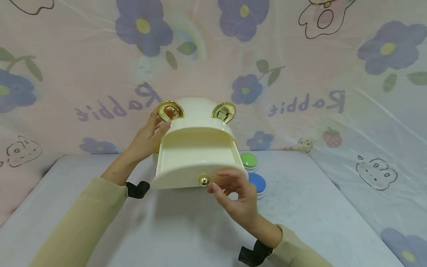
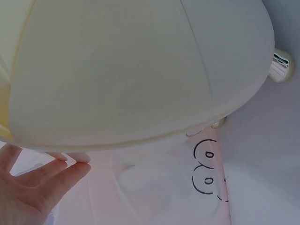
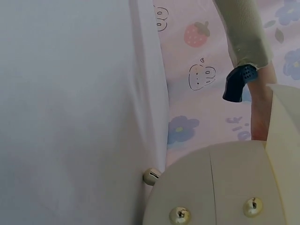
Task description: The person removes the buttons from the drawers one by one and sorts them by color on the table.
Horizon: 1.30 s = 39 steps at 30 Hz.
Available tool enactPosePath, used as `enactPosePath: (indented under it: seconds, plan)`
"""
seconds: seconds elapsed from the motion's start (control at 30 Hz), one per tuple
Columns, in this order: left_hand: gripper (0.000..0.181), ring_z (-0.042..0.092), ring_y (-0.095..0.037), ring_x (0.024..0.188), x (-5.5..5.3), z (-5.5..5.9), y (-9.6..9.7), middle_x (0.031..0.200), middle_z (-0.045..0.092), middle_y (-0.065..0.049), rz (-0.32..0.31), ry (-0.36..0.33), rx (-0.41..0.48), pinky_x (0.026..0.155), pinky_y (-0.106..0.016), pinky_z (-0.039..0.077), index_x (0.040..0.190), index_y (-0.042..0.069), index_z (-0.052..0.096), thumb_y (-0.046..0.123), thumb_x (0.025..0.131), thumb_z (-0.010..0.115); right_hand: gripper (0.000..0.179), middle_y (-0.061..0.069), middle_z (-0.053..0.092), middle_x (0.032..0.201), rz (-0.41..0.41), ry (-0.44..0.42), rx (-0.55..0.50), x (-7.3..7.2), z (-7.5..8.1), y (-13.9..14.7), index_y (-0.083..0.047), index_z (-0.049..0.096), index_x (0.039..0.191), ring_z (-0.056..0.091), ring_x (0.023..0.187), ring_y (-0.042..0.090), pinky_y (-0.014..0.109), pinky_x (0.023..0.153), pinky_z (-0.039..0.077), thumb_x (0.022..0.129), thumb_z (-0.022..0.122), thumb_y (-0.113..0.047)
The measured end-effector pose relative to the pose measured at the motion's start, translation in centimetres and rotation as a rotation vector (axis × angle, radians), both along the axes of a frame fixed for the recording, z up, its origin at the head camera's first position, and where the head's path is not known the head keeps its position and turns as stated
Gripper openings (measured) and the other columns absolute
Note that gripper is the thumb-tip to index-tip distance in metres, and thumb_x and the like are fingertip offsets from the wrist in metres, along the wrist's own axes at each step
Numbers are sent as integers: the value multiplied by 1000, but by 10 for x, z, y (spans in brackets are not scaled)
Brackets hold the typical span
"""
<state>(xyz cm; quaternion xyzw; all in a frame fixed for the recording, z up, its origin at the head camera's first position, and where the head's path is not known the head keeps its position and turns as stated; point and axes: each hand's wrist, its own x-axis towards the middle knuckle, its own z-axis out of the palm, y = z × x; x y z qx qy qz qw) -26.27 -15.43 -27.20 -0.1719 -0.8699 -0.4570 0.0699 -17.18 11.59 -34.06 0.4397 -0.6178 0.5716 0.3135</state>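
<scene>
A cream storage box (image 1: 197, 111) with two gold ears stands in the middle of the table in the head view. Its drawer (image 1: 200, 148) is pulled out toward me, and no contents show inside. My left hand (image 1: 146, 139) rests against the box's upper left side beside the ear; the left wrist view shows its fingers (image 2: 65, 180) extended at the box's edge. Close to the drawer front, right of the gold knob (image 1: 204, 180), my right hand (image 1: 238, 198) has loosely bent fingers and holds nothing. The right wrist view does not show that hand.
Right of the box, partly hidden, are a tub with a green lid (image 1: 248, 160) and one with a blue lid (image 1: 257, 183). A white cloth covers the table (image 1: 300, 211). A flowered curtain (image 1: 200, 74) hangs behind it.
</scene>
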Motion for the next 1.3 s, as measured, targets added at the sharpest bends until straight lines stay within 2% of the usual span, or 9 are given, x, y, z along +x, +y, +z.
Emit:
enactPosePath:
  seconds: [0.2,0.37,0.57,0.67,0.87,1.17,1.3]
  plan:
    - [66,27,-42,141,-3,-1,-2,157,21,-18,9,15,-9,109,-66,22,153,37,-1,47,101,37,29,22,70,78,43,-22,11,-1,-4,-10,10,54,110,71,69,19,20,47,52,88,67,-4]
    - [65,28,-43,141,-3,0,-1,157,22,-17,13,34,-9,109,-66,23,153,38,0,47,101,37,29,22,70,79,47,-17,4,-1,-4,-16,10,56,109,71,71,19,19,47,51,88,68,-5]
    - [64,28,-41,141,-4,0,0,157,22,-17,14,35,-6,109,-65,24,153,39,0,47,101,37,30,19,70,79,10,-17,28,-3,2,-21,7,59,106,71,69,18,18,47,50,78,70,9]
    - [64,29,-41,141,-3,0,0,157,23,-18,21,31,-7,109,-65,24,153,39,0,48,101,37,34,18,70,80,2,-46,40,-5,4,-23,6,60,106,70,68,18,18,47,50,74,68,14]
    - [65,27,-43,141,-5,1,1,157,23,-19,14,18,-3,109,-64,25,153,38,0,48,101,37,34,20,70,80,1,-118,26,-11,8,-24,6,60,106,67,62,15,22,46,52,75,67,16]
    - [66,27,-41,142,-7,0,1,157,22,-17,20,-7,-10,110,-62,24,153,38,0,48,101,38,28,20,70,84,-9,-284,19,-27,14,-29,1,61,109,71,73,19,33,47,54,82,68,7]
    - [65,28,-42,141,-6,1,-1,157,23,-17,31,-6,-21,110,-63,24,153,37,1,47,101,38,27,20,70,85,1,-353,28,-38,18,-32,0,60,109,69,72,27,34,49,55,84,68,4]
